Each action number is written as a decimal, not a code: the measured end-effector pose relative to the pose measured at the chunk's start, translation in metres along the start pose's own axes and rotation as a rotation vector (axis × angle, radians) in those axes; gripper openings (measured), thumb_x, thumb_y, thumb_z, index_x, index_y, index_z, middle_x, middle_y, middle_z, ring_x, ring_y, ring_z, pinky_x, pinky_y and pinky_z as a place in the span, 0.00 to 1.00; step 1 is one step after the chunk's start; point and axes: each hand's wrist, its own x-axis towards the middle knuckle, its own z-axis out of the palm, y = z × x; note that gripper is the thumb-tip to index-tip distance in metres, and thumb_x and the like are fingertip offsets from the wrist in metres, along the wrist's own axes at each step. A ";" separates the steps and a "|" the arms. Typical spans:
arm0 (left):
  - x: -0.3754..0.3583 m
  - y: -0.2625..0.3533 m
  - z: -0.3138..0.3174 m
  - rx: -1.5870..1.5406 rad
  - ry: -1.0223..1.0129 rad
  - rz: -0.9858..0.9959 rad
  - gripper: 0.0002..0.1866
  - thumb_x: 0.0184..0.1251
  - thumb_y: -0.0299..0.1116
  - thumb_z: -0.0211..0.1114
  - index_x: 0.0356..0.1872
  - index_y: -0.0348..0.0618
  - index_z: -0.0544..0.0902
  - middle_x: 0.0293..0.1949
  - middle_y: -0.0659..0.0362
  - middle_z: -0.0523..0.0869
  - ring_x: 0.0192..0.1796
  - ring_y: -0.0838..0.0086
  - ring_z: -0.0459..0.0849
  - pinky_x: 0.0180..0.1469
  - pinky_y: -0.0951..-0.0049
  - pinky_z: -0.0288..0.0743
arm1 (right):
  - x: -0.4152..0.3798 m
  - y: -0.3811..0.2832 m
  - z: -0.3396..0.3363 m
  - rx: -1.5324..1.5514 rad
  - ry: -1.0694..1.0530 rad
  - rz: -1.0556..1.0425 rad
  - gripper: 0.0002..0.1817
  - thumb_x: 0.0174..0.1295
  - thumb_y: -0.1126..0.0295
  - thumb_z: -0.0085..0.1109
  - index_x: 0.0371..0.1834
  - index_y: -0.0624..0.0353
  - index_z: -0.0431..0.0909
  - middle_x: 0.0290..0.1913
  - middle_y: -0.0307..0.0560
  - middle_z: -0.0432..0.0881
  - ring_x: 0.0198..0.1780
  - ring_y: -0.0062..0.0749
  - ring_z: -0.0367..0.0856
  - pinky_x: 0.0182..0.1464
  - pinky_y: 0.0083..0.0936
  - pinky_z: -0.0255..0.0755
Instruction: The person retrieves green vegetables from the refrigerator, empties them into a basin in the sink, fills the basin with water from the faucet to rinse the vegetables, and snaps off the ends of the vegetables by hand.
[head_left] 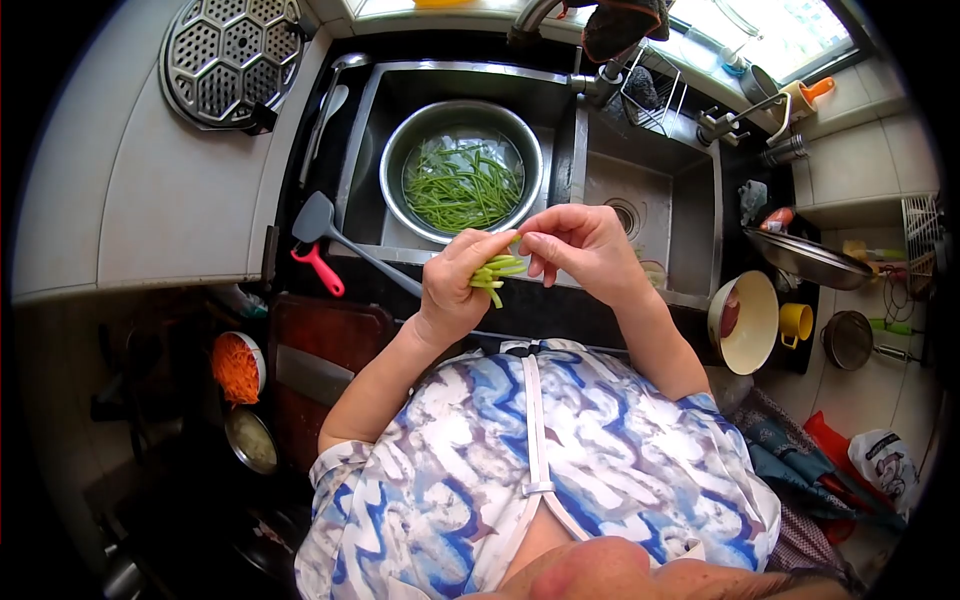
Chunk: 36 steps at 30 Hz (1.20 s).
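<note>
My left hand [452, 285] is closed round a small bunch of light green vegetable stalks [497, 270], their cut-looking ends sticking out to the right. Close against it, my right hand [592, 252] has thumb and forefinger pinched at the top of the bunch. A bit of green shows near those fingertips, but what they grip is too small to make out. Just beyond both hands, a round metal basin [391, 165] sits in the left sink bowl. Long thin green stalks [462, 190] lie in water inside it.
The right sink bowl [625, 185] has a drain. A grey spatula [316, 217] and red-handled peeler [322, 272] lie left of the basin. A cream bowl [758, 325] and yellow mug [796, 322] stand right. Shredded carrot [235, 370] fills a bowl beside a dark red cutting board [330, 325].
</note>
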 end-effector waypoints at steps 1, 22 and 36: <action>0.001 0.002 -0.002 0.068 -0.038 0.020 0.26 0.46 0.10 0.56 0.50 0.38 0.81 0.37 0.50 0.83 0.37 0.61 0.85 0.39 0.73 0.78 | 0.000 0.000 -0.001 -0.033 -0.014 0.021 0.08 0.63 0.75 0.59 0.41 0.70 0.80 0.31 0.45 0.83 0.28 0.20 0.83 0.25 0.13 0.77; -0.006 -0.006 0.013 0.196 0.125 0.176 0.21 0.44 0.14 0.62 0.45 0.34 0.80 0.34 0.51 0.84 0.35 0.61 0.85 0.37 0.70 0.79 | 0.006 0.009 0.019 0.262 0.075 0.181 0.04 0.60 0.74 0.59 0.32 0.63 0.77 0.22 0.38 0.78 0.17 0.13 0.73 0.16 0.09 0.62; 0.019 -0.016 -0.042 -0.718 0.666 -0.495 0.10 0.75 0.35 0.52 0.44 0.40 0.77 0.35 0.58 0.85 0.20 0.85 0.71 0.17 0.86 0.61 | -0.031 0.042 -0.082 0.212 0.573 0.042 0.04 0.62 0.70 0.60 0.34 0.58 0.77 0.26 0.37 0.78 0.20 0.13 0.71 0.18 0.08 0.63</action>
